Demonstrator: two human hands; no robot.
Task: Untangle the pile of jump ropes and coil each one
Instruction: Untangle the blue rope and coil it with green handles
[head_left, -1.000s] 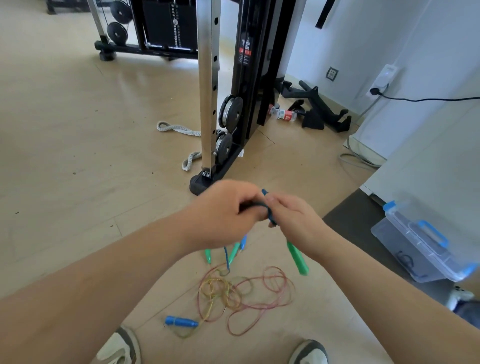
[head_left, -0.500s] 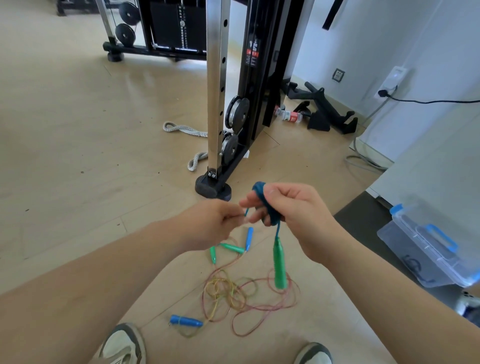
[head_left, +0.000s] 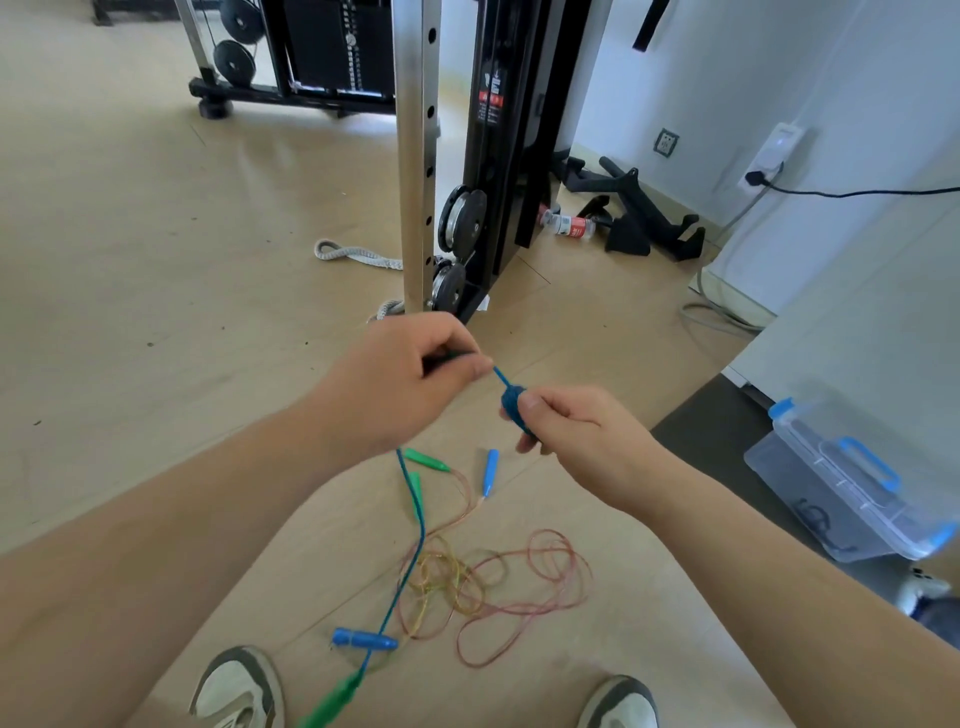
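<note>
Above the pile, the left grip pinches the blue rope. The right grip holds its little coil. The rope hangs left of the pile to a green handle. A box sits right of the pile.

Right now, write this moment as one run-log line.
left hand: pinches blue rope | right hand: grips blue coil | green handle: rope's end | red-yellow ropes: tangled

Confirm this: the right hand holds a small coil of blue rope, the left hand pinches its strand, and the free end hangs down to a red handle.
One error: the head view shows a green handle, not a red one. The right hand holds the small coil of blue rope, the left hand pinches its strand, and the free end hangs down to that green handle.
</note>
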